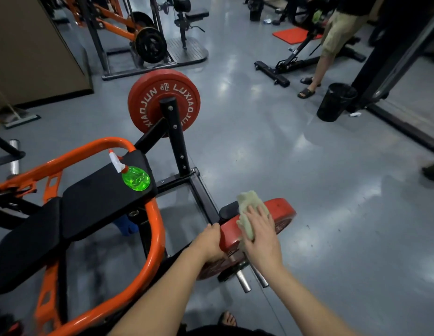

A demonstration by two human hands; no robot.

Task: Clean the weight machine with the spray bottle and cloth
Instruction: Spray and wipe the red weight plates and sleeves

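Right hand [259, 235] lies flat, fingers spread, pressing the cloth [247, 202] on the red plate [281, 208] while the left hand [211, 241] grips its near edge, spray bottle [136, 178] parked at the seat pad [97, 197] far corner, so I'd brace firmly and wipe right around.

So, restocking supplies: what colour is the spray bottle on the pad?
The spray bottle is bright green with a white trigger head, seen in the head view.

Grey floor [308, 190] centre-right wide open. Left side jammed: orange frame [158, 238], black pad [95, 202]. Upright post [176, 134] plus red plate [143, 98] block upper middle. Bin [336, 103] upper right.
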